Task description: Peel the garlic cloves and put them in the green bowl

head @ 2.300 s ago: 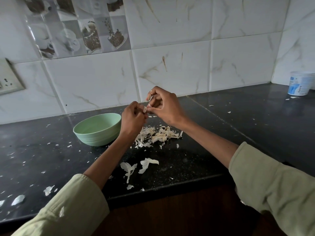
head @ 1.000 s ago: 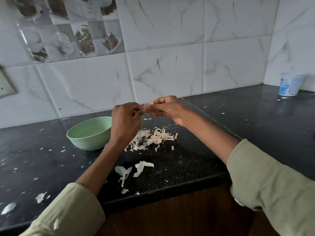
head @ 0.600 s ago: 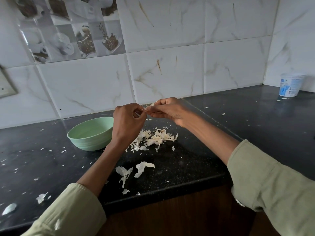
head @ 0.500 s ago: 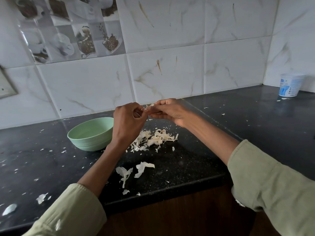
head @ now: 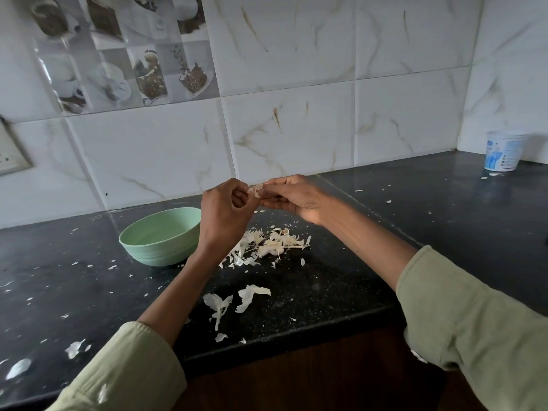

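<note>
Both hands meet above the black counter, a little right of the green bowl. My left hand and my right hand pinch a small garlic clove between their fingertips; pale skin sticks out from it. Most of the clove is hidden by the fingers. A pile of garlic skins lies on the counter right below the hands. The bowl stands upright to the left of my left wrist; I see no cloves on the part of its inside that shows.
Larger loose skins lie nearer the counter's front edge, and small flakes are scattered across the top. A white tub stands in the far right corner by the tiled wall. A switch plate is on the wall at left.
The hands have stayed together at the clove, lowering slightly over 2.3 s. Fingers keep working the skin. The bowl and the pile of skins have not moved.
</note>
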Available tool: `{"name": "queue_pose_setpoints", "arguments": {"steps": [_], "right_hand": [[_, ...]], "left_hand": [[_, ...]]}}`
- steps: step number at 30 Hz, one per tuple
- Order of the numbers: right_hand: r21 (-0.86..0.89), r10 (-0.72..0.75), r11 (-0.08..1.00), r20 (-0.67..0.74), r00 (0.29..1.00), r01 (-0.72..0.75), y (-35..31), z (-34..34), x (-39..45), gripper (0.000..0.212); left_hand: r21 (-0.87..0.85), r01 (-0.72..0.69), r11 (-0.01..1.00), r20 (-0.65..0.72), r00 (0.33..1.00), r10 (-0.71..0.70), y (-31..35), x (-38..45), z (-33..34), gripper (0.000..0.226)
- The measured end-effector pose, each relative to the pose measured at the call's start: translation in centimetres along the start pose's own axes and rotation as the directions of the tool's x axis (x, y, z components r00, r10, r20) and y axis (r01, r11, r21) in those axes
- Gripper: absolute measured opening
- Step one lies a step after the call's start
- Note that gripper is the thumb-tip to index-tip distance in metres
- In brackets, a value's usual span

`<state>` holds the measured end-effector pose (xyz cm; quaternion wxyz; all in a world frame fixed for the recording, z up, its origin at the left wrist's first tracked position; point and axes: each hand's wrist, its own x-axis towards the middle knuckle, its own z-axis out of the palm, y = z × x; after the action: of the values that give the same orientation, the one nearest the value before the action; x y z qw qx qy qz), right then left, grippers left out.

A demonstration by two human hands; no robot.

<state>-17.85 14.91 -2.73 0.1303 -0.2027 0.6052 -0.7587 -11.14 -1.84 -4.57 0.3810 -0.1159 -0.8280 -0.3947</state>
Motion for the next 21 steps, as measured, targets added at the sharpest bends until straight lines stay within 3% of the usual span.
{"name": "queue_pose_setpoints", "arguments": {"steps": [5, 13, 15, 17, 19, 21], "right_hand": [[0.02, -0.001, 1.0, -0.003, 1.0, 0.001, -0.2, -0.1, 0.1, 0.028], [-0.031, -0.058, 0.998, -0.04, 0.998, 0.056, 0.0, -0.6, 0.1, 0.018], [-0.01, -0.072, 0.997, -0.044, 0.996, 0.071, -0.1, -0.9, 0.1, 0.02], [-0.023, -0.087, 0.996, -0.036, 0.996, 0.086, -0.2, -0.9, 0.2, 0.022], [-0.088, -0.119, 0.989, -0.026, 0.993, 0.116, -0.3, -0.8, 0.2, 0.027], [-0.178, -0.173, 0.97, -0.017, 0.985, 0.167, -0.2, -0.9, 0.4, 0.03]], "left_hand": [[-0.151, 0.094, 0.984, 0.031, 0.995, -0.09, 0.2, -0.1, 0.1, 0.012], [-0.348, 0.266, 0.899, 0.046, 0.963, -0.267, -0.6, 0.8, -0.3, 0.017], [-0.272, 0.248, 0.93, 0.077, 0.969, -0.236, -0.9, 0.6, -0.3, 0.014], [-0.077, 0.141, 0.987, 0.101, 0.986, -0.133, -1.1, 0.1, 0.0, 0.024], [0.084, 0.033, 0.996, 0.121, 0.992, -0.043, -1.2, -0.1, 0.5, 0.032], [0.138, -0.001, 0.99, 0.119, 0.993, -0.015, -1.1, 0.0, 0.7, 0.032]]}}
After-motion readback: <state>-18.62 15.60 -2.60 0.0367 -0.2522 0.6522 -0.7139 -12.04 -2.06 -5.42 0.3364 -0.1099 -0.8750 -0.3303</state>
